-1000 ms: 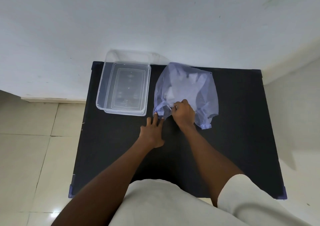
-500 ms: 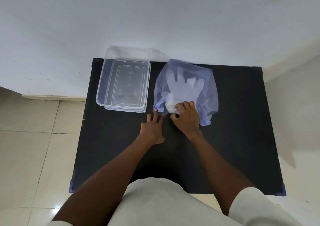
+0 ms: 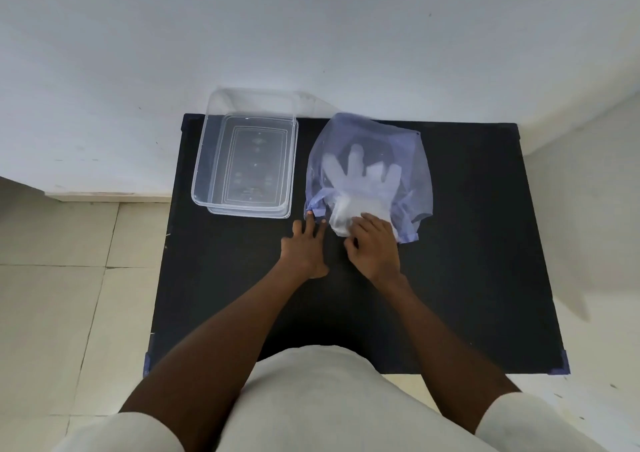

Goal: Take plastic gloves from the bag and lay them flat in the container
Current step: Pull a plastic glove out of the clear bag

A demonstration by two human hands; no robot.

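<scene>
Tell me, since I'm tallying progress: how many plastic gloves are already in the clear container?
0. The clear rectangular plastic container holds nothing. The translucent white plastic gloves remain a bunch inside the bluish translucent bag, cuffs gripped by the right hand; their number cannot be told.

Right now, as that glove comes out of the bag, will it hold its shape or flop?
Probably floppy: the glove is thin translucent film, already bunched at the cuff under the right hand. Likely very light, so it may cling to the bag and need smoothing flat in the container.
</scene>
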